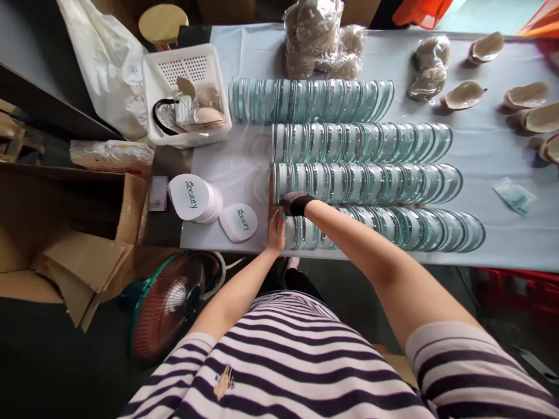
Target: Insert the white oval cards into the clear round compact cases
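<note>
Rows of nested clear plastic cases, with rounded edges, lie across the table. My left hand [275,234], bare, is at the left end of the nearest row [406,226], its fingers closed around the end case. My right hand [294,203] wears a dark speckled glove. It reaches across that row to its far left corner, just above my left fingertips. Its fingers are bent, and what lies under them is hidden. The second row [371,181] runs right behind my right hand. To the left lie a stack of white printed cards [192,198] and a smaller pile of them [239,223].
Two more rows of cases [362,141] extend behind. A white basket [187,139] holds mixed items. Bagged beige cups [312,41] stand at the back, loose beige cups [463,95] at right. A fan [168,302] and a cardboard box [65,233] are at lower left.
</note>
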`<state>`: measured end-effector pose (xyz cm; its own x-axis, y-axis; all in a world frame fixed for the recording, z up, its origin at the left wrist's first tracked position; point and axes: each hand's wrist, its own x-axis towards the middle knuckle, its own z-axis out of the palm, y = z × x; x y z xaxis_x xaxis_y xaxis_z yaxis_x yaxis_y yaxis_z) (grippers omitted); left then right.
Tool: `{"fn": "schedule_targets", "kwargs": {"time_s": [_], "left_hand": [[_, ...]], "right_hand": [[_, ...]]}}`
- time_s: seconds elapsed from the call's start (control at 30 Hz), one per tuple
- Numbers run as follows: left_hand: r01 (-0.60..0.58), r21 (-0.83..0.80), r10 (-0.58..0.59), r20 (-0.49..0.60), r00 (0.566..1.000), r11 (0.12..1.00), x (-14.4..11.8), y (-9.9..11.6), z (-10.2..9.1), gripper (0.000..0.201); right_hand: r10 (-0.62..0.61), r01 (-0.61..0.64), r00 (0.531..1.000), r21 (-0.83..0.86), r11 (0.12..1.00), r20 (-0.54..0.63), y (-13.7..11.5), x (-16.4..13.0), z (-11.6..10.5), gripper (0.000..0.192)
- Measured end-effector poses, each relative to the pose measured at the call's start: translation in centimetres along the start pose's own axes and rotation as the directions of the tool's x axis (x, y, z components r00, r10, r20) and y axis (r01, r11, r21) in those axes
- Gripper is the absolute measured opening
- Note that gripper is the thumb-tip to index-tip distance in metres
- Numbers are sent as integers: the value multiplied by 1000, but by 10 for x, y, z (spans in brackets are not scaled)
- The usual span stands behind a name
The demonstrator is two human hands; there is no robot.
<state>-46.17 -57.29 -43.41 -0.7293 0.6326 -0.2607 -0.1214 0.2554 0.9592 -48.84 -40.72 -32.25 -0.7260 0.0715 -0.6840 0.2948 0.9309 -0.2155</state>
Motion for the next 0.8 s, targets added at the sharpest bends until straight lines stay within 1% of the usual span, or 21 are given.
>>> {"fn": "schedule_targets", "kwargs": {"time_s": [0.07, 0.1, 0.17, 0.27, 0.37, 0.47, 0.57, 0.63, 0.7, 0.77, 0.8], "left_hand": [[-23, -10, 24, 14, 1000, 1000, 1, 1, 0, 65], [-38, -15, 38, 24, 999, 999, 1, 2, 0, 65], [-55, -26, 56, 46, 997, 998, 2, 5, 0, 65], [-27, -31, 29, 72, 997, 999, 4, 9, 0, 61], [31, -9, -30, 52, 998, 999, 6, 11, -1, 59], [86, 54, -87, 9, 996, 995, 7, 14, -1, 57], [93, 86, -94, 8, 996, 992, 7, 17, -3, 53], [80, 97, -82, 13, 997, 992, 7, 18, -3, 52], [72, 118, -73, 8, 997, 990, 7, 18, -2, 53], [71, 149, -73, 5, 997, 986, 9, 17, -1, 56], [73, 170, -75, 7, 997, 983, 9, 17, -1, 57]], "right_hand": [[-48, 46, 998, -45, 998, -33, -1, -3, 1, 26], [-53, 50, 997, -39, 998, -61, -1, -7, 3, 26], [-24, 28, 992, 33, 999, -127, 0, -14, 8, 26], [37, 1, 973, 163, 987, -226, 1, -30, 18, 26], [57, -1, 958, 195, 981, -281, -7, -53, 34, 25], [112, -52, 946, 198, 979, -306, -26, -79, 65, 27], [135, -77, 949, 205, 976, -286, -48, -94, 113, 32], [133, -74, 952, 213, 974, -274, -59, -92, 146, 35], [127, -69, 954, 212, 975, -270, -66, -84, 174, 37], [127, -72, 952, 202, 977, -278, -71, -76, 193, 39], [130, -76, 951, 195, 978, -281, -71, -74, 198, 39]]}}
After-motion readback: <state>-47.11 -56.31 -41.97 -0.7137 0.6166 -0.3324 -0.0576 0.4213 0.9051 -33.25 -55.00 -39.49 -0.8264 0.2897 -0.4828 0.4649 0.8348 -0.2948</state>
